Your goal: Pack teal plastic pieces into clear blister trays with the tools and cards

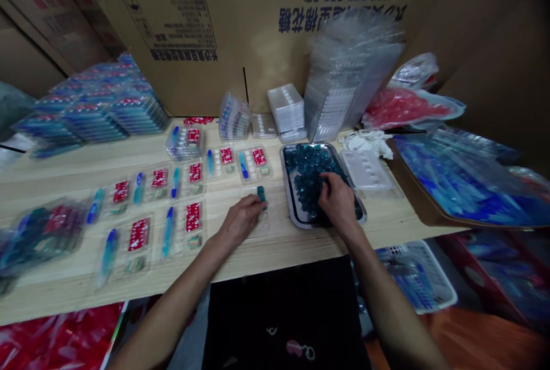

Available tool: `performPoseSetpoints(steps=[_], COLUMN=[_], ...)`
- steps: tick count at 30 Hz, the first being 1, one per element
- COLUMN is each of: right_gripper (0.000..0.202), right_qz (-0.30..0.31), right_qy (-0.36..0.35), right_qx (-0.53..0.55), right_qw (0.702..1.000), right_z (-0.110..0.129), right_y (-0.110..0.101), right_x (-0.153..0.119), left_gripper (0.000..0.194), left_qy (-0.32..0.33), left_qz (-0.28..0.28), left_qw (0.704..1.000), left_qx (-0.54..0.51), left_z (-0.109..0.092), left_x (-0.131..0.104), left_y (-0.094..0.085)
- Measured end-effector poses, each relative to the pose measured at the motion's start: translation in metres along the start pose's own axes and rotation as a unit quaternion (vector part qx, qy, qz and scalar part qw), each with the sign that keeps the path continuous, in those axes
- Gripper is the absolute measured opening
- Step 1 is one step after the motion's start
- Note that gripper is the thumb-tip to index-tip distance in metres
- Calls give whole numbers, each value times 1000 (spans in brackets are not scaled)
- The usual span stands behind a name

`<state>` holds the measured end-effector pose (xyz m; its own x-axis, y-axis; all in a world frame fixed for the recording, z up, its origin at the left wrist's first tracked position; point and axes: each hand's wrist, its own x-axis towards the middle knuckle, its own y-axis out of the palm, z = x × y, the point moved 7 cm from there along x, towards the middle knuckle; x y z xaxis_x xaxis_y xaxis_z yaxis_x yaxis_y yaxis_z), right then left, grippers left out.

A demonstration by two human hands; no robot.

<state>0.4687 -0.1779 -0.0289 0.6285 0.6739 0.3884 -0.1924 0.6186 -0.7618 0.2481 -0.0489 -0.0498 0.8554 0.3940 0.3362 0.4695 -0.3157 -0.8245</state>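
My left hand (243, 218) is closed, with its fingertips against a short row of small teal blocks (261, 192). The row lies in a clear plastic blister tray (268, 227) on the table. My right hand (337, 198) reaches into a metal tray (301, 223) of loose teal pieces (303, 178). Its fingers are curled together among them, and whatever they pinch is hidden. Left of my left hand lie several filled blister packs (193, 225), each with a blue pen (168, 231), a red packet (139, 235) and small pale-green blocks.
Stacked clear trays (337, 83) and white trays (287, 109) stand against a big cardboard box (240, 32). Filled packs (133, 112) are piled at the back left. On the right is an open carton of blue pens (455, 181); a white basket (442, 278) sits below the table.
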Motion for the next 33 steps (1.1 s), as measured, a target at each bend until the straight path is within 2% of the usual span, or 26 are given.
performPoseSetpoints(steps=[7,10,13,16,18,21,22,24,28,30,31,33], right_gripper=[31,29,30,38,43,49,50,51,49,45,44,43], right_qz=[13,-27,-52,5,41,62,62,64,72,81,95,139], right_qy=[-18,-43,-65,-69,-85,-139,-153,-166,-148,-134,-132,-143], right_qx=[38,85,154,244,282,288,282,271,283,269,247,180], right_qw=[999,995,984,967,955,945,945,946,945,950,955,963], right_z=[4,9,22,43,62,91,98,107,104,99,98,98], right_y=[14,8,0,4,9,14,15,16,14,14,16,23], right_x=[0,-4,-13,-26,-36,-48,-51,-53,-54,-59,-64,-76], left_gripper=[30,33,34,32,29,33,35,37,41,43,44,46], left_qy=[89,104,73,-32,-152,-293,-315,-340,-391,-407,-410,-403], left_qz=[-9,-3,-18,-83,-133,-128,-116,-117,-150,-160,-161,-157], left_qw=[995,994,997,993,959,854,821,774,693,667,666,688], left_qx=[35,40,14,-79,-197,-410,-462,-521,-587,-603,-602,-582], left_z=[-19,-19,-17,-19,-18,-25,-30,-33,-21,-12,-8,1], left_x=[11,10,5,3,2,5,7,10,2,-6,-9,-15], left_y=[6,14,14,-2,-11,-4,0,4,5,1,-2,-10])
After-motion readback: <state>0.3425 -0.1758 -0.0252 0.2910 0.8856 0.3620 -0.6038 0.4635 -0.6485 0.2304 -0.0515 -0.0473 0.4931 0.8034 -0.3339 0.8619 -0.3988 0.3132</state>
